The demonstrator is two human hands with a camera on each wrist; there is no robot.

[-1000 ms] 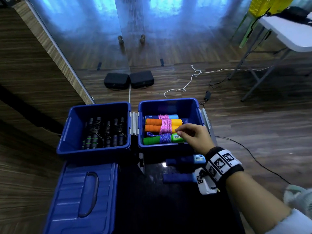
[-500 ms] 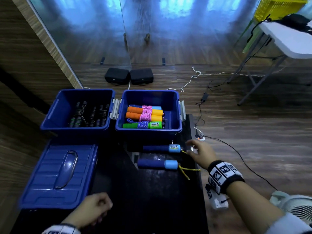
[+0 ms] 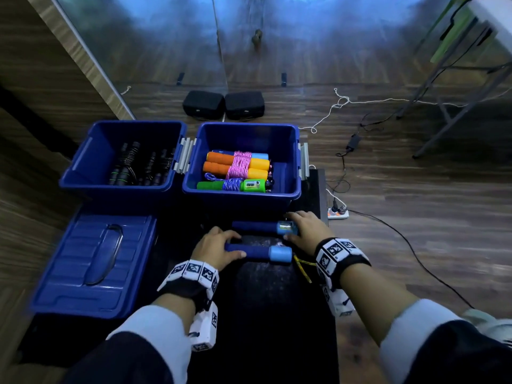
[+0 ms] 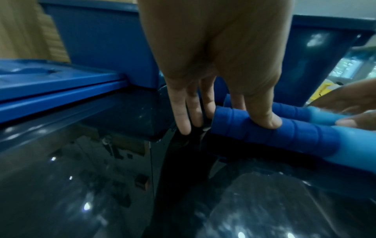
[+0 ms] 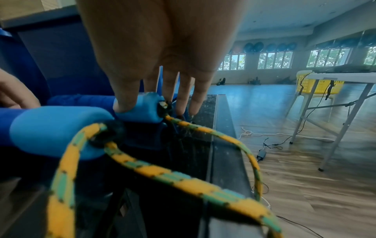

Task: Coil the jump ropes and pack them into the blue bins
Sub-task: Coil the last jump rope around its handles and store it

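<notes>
- Blue foam jump-rope handles are seen on the dark glossy counter, before the blue plastic bin, apparently for gathering.
- Left hand: the nearer handle is pinched, thumb on top.
- Right hand: the farther handle's pale end is gripped; yellow-green braided rope trails uncoiled.

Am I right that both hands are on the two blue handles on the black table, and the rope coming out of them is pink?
Not quite. The left hand and right hand are on the two blue handles on the black table, but the rope is yellow and green, not pink, as the right wrist view shows. The pink rope lies in the right bin.
</notes>
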